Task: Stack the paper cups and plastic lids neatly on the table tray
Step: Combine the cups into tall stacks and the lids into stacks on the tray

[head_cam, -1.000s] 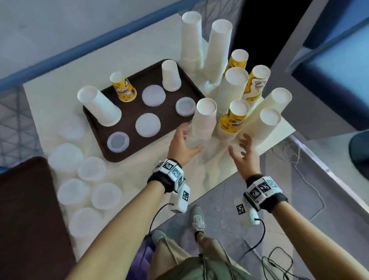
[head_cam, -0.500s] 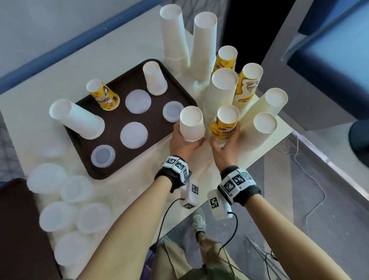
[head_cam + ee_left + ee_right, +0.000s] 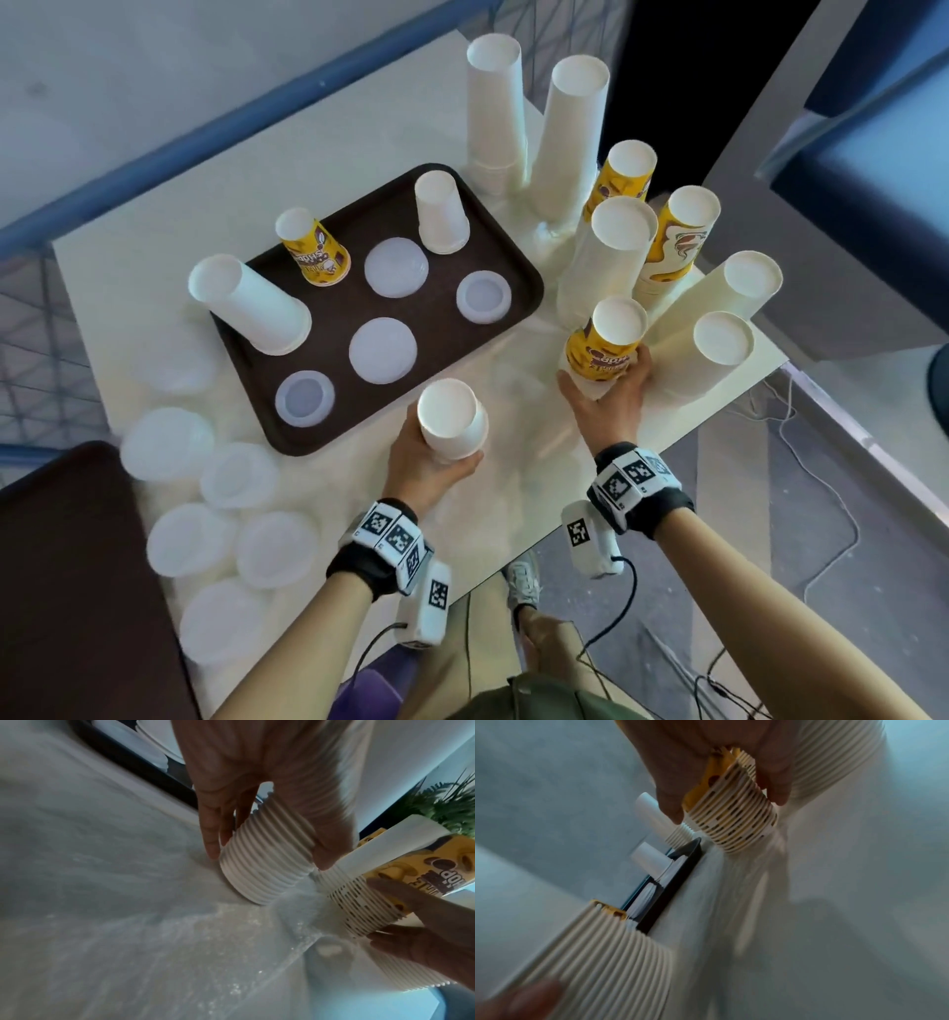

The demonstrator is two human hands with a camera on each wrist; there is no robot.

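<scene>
My left hand (image 3: 436,462) grips a stack of upturned white paper cups (image 3: 452,419), lifted off the table just in front of the brown tray (image 3: 452,334); the left wrist view shows its ribbed rims (image 3: 267,866) between thumb and fingers. My right hand (image 3: 611,395) grips a tilted stack of yellow printed cups (image 3: 606,342) at its rim end (image 3: 734,817), right of the tray. On the tray stand a white cup stack (image 3: 251,306), a yellow cup (image 3: 316,254), a short white cup (image 3: 441,213) and several plastic lids (image 3: 382,349).
Several tall white and yellow cup stacks (image 3: 611,257) crowd the table's right end, close around my right hand. Loose lids (image 3: 236,519) lie on the table's left part. A second brown tray (image 3: 67,591) is at the lower left. The table's front edge (image 3: 513,570) runs under my wrists.
Both hands went from reaching open-fingered to gripping their stacks. The left hand has pulled the white stack toward me and to the left; the right hand holds the yellow stack, now tilted.
</scene>
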